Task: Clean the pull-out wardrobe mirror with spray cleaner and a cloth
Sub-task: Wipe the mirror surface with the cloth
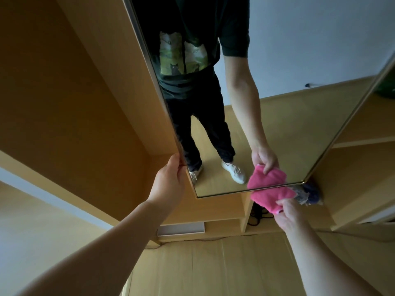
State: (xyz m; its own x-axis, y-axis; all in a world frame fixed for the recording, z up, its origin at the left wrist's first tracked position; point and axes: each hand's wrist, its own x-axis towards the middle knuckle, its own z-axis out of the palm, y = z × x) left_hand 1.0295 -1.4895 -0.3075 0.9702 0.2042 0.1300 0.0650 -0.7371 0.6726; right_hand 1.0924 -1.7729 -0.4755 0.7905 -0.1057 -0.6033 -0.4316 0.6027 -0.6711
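Observation:
The tall pull-out mirror (288, 129) stands out from the wooden wardrobe, framed by a thin metal edge. My left hand (168, 180) grips the mirror's left edge near its lower corner. My right hand (288, 214) holds a folded pink cloth (271, 197) pressed against the mirror's bottom edge near the right corner. The glass reflects the cloth, the arm, dark clothes and white shoes. No spray bottle is in sight.
A wooden wardrobe panel (74, 99) rises to the left of the mirror. Shelves (363, 142) run along the right. A dark bundle (310, 193) and black cables (257, 216) lie in the compartment behind the cloth. The pale wooden floor (213, 270) lies below.

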